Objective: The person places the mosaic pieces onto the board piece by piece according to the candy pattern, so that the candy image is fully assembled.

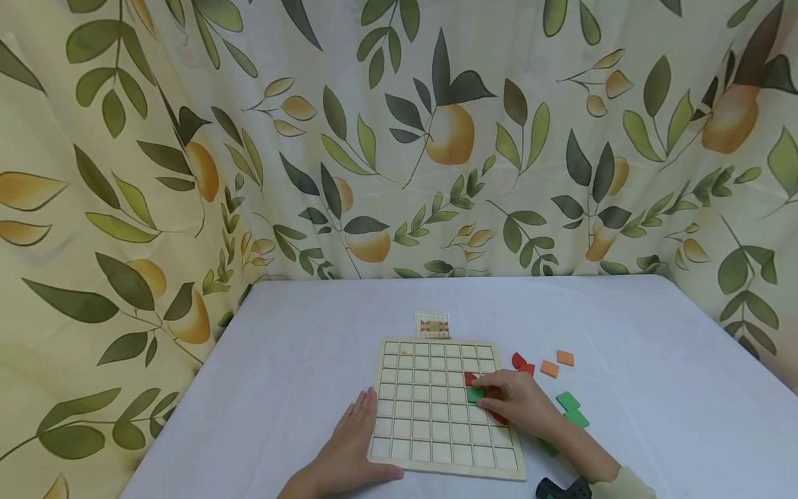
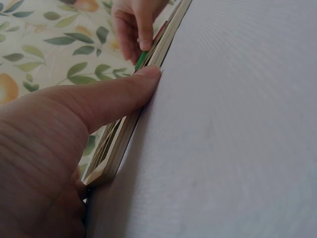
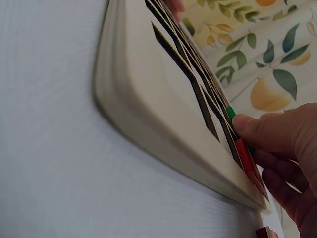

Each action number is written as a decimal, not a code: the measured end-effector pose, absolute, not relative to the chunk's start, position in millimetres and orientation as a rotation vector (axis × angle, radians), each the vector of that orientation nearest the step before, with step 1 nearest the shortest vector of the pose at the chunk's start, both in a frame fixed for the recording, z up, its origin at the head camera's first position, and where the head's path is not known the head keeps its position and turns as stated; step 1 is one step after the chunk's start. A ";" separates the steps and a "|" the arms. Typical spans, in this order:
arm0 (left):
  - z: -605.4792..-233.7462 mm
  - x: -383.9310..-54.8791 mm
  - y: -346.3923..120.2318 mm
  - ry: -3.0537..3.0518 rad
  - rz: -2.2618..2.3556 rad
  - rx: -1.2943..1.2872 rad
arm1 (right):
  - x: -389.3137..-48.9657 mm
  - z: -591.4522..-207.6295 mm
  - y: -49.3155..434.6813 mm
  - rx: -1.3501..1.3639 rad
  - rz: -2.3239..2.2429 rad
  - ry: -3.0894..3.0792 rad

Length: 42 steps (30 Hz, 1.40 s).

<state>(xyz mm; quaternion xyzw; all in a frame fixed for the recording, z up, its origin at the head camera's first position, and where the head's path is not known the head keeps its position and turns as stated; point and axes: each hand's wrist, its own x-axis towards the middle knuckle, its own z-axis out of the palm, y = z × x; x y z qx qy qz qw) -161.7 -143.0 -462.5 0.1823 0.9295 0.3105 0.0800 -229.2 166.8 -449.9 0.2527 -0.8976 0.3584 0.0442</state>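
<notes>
A square wooden grid board (image 1: 430,467) lies on the table. My left hand (image 1: 349,443) braces its near left corner, straight fingers along the left side and thumb on the front edge (image 2: 121,144). Over the board's right part, my right hand (image 1: 514,398) pinches a green square tile (image 1: 475,395) between thumb and fingers, low at a grid cell. Just beyond that tile sits a red piece (image 1: 470,378) in the grid. More red (image 1: 499,417) shows beneath the right hand, partly hidden by it. In the right wrist view, a red piece (image 3: 244,154) lies right by the thumb.
Behind the board lies a small pattern card (image 1: 433,325). To the right are loose red pieces (image 1: 519,360), orange squares (image 1: 549,369) and green squares (image 1: 576,417), with another green piece (image 1: 548,448) partly under the right forearm. A patterned curtain (image 1: 399,138) hangs behind the white table (image 1: 299,346).
</notes>
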 end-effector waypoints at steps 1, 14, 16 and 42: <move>-462.5 -161.8 -142.9 2.779 0.928 0.543 | -229.3 -450.0 167.0 0.775 1.097 -2.740; -462.7 -162.0 -142.6 2.778 0.922 0.541 | -230.0 -453.3 168.8 0.776 1.117 -2.716; -462.6 -162.3 -142.3 2.779 0.921 0.537 | -229.8 -453.8 168.9 0.773 1.120 -2.715; -460.3 -161.5 -141.5 2.763 0.928 0.518 | -222.3 -450.6 186.7 0.735 1.115 -2.635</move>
